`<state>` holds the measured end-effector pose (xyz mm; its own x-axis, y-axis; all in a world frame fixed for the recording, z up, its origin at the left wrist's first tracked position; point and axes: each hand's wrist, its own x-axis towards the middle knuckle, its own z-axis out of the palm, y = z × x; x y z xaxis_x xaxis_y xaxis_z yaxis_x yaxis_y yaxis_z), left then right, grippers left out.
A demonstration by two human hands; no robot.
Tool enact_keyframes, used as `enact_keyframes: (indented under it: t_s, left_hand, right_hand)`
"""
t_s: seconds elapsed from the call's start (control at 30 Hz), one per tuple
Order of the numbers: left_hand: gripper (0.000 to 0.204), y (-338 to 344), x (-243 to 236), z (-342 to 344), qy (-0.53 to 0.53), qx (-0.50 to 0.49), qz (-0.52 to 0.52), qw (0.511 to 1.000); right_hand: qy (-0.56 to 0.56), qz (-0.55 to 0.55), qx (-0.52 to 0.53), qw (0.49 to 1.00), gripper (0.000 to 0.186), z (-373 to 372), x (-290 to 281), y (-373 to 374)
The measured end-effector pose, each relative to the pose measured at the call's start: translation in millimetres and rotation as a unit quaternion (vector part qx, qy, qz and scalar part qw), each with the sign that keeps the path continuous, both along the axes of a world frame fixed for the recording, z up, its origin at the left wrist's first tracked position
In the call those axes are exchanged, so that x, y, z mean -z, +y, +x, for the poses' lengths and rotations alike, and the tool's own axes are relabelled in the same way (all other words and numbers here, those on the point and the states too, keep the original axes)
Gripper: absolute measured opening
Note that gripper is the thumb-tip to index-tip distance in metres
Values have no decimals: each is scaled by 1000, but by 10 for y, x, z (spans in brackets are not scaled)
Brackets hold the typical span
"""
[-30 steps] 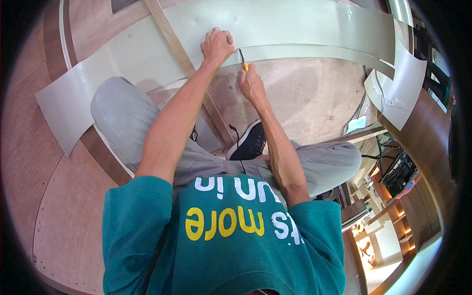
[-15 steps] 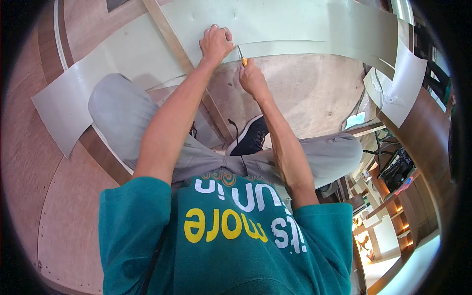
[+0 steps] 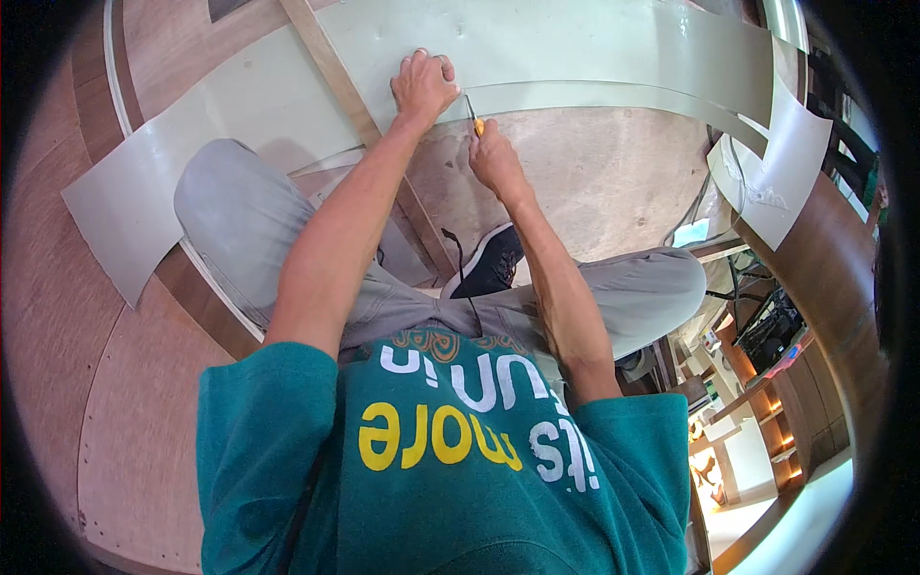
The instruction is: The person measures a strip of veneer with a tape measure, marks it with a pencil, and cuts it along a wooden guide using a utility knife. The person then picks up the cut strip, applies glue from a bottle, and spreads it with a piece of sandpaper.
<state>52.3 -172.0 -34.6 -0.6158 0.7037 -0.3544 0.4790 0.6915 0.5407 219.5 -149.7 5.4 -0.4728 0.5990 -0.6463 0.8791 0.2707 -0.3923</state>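
My right hand grips a utility knife with a yellow handle, its thin blade pointing away from me. The blade tip meets a thin pale grey-white sheet close to its near edge. A long slit runs rightward from near the blade, setting off a narrow strip along that edge. Just left of the blade, my left hand presses on the sheet with its fingers bent inward. What lies under those fingers, if anything, is hidden.
A wooden batten crosses the sheet on the left. Curved plywood panels lie at left, with a plywood surface beyond my legs. My dark shoe rests between my knees. Cables and a black object are at right.
My right hand and the knife have shifted slightly toward me. The left hand stays almost in place on the sheet.
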Motion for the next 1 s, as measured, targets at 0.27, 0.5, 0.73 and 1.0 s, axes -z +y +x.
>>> enact_keyframes:
  t_s: [0.27,0.5,0.73,1.0]
  left_hand:
    - [25,20,-24,-12,-24,5,-28,999]
    - [18,15,-5,-4,-14,8,-17,1000]
    - [19,36,-22,-32,-17,12,-14,1000]
    - [15,53,-40,-56,-10,17,-13,1000]
  right_hand:
    - [1,-10,7,1000,28,108,-11,-88]
    - [0,6,3,1000,31,196,57,-163]
    - [21,22,3,1000,33,314,31,-255]
    - [3,-16,-6,1000,27,420,-87,-224]
